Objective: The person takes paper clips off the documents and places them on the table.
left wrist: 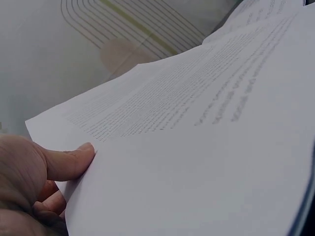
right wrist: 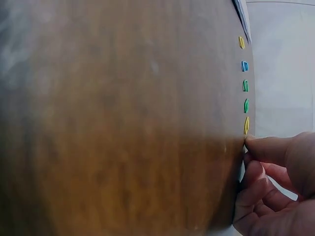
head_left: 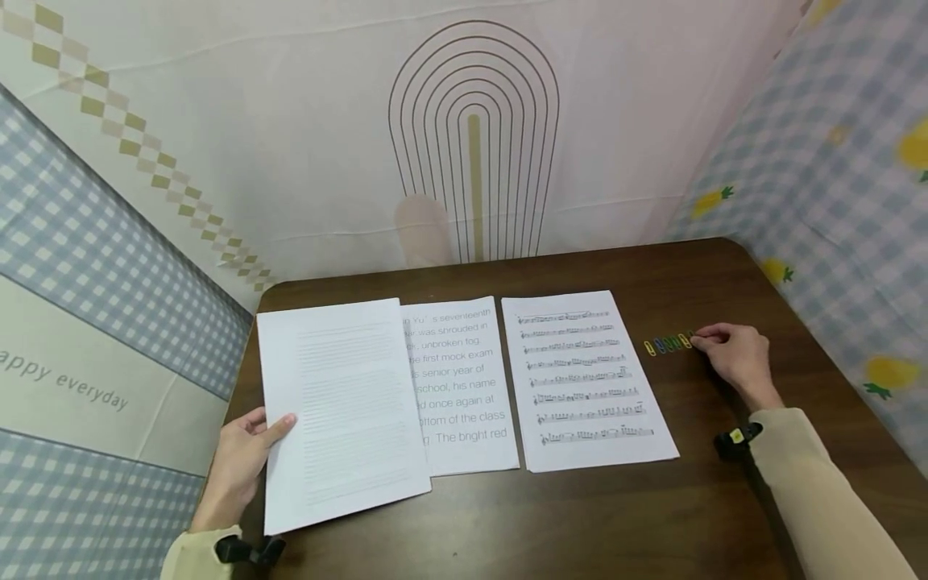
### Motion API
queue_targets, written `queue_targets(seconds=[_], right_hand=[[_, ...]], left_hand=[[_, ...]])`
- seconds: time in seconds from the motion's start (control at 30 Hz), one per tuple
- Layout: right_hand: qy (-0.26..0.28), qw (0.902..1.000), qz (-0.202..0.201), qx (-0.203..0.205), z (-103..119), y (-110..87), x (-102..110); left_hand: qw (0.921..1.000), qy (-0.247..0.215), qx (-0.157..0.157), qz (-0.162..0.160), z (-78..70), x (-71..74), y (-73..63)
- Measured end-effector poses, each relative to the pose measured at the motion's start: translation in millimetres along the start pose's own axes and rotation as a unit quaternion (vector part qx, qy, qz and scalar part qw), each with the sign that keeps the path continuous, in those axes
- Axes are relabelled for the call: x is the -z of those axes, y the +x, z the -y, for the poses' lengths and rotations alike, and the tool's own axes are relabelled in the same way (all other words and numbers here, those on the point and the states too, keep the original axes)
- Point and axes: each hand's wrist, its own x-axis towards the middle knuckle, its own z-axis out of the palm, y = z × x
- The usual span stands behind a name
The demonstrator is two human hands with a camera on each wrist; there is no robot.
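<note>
My left hand (head_left: 242,455) grips the left edge of a stack of printed paper (head_left: 348,419), thumb on top and fingers curled underneath. In the left wrist view the paper (left wrist: 187,162) tilts and bows slightly, lines of small text across it. At the right, my right hand (head_left: 735,358) pinches at the end of a row of coloured paper clips (head_left: 670,344). Thumb and fingertips come together right beside the last yellow clip (right wrist: 247,125); a bit of a dark greenish clip shows at them in the head view, the rest hidden by the fingers.
Partly under the held paper lies a large-print text sheet (head_left: 467,387). Sheet music (head_left: 587,383) lies between it and the clips. All rest on a dark wooden table (head_left: 565,524) with rounded back corners, enclosed by a patterned cloth (head_left: 326,145) behind and at both sides.
</note>
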Motion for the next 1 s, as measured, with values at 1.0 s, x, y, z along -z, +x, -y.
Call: queue_targets(seconds=[1.0], right_hand=[[0.010,0.9998,-0.015,-0.013,-2,-5.1,-3]], left_hand=[[0.9927,0.109,-0.022,-0.045,-4.2,68.3,55.1]])
